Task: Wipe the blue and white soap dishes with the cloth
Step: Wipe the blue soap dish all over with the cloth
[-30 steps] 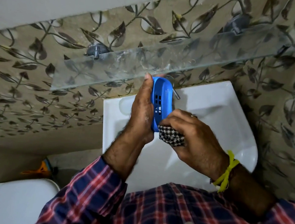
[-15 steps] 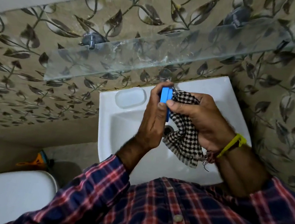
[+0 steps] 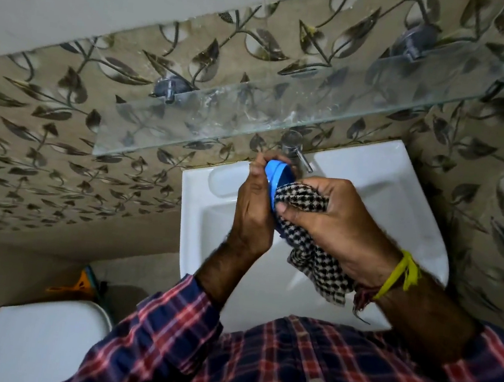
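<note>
**Both hands closed on dish and cloth above the basin**

Your left hand [image 3: 252, 213] has its grip clamped on the blue soap dish [image 3: 276, 176], fingers curled over the far end, the dish tipped up on its edge. Your right hand [image 3: 340, 222] is closed around the checked cloth [image 3: 302, 198], pressing it against the dish's face; the loose end hangs below your wrist. Both are held above the white sink [image 3: 381, 187], just in front of the tap [image 3: 295, 151]. A glass shelf [image 3: 253, 118] runs along the leaf-patterned wall above. The white soap dish is not visible.
</note>
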Motion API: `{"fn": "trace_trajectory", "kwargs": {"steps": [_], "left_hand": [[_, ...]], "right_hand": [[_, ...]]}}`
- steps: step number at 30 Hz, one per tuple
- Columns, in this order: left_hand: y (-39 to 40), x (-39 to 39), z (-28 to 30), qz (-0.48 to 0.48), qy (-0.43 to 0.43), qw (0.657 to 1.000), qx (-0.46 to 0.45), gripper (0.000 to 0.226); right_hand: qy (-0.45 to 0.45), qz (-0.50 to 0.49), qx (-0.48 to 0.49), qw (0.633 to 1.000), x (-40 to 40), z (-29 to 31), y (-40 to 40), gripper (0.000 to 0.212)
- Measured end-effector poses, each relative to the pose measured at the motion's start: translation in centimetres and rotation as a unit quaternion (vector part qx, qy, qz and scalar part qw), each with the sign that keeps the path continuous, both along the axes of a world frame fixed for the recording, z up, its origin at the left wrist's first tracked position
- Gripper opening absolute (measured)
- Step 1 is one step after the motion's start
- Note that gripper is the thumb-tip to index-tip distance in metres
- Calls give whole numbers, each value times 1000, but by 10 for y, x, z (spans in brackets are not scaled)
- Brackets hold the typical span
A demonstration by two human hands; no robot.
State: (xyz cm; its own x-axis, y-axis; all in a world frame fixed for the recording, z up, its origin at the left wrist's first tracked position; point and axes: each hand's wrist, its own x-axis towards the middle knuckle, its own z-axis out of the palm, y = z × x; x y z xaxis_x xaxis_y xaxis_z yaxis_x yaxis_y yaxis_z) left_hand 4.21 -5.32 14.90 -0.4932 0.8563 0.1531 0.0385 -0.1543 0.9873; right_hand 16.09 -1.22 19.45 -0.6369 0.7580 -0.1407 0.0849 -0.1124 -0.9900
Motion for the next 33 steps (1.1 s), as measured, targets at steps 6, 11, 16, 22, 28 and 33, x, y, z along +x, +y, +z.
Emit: {"fn": "trace_trajectory", "kwargs": {"steps": [6, 11, 16, 22, 28, 33], "left_hand": [[2, -9, -2, 8, 9, 1000, -12, 71], [1, -3, -5, 32, -44, 998, -41, 62], [11, -11, 27, 57, -109, 990, -63, 73], [13, -2, 35, 81, -249, 959, -104, 76], [6, 9, 27, 45, -278, 954, -100, 83], [-14, 20, 1, -16, -258, 959, -112, 76]], "right_hand": [[-23, 38, 76, 996, 1, 0, -2, 5], [-11, 24, 106, 994, 0, -2, 2, 6], [-50, 79, 145, 985, 11, -17, -6, 10], [-37, 29, 221, 974, 5, -18, -11, 15], [-25, -11, 179, 984, 4, -19, -12, 13], [-10, -62, 63, 996, -4, -7, -6, 7]]}}
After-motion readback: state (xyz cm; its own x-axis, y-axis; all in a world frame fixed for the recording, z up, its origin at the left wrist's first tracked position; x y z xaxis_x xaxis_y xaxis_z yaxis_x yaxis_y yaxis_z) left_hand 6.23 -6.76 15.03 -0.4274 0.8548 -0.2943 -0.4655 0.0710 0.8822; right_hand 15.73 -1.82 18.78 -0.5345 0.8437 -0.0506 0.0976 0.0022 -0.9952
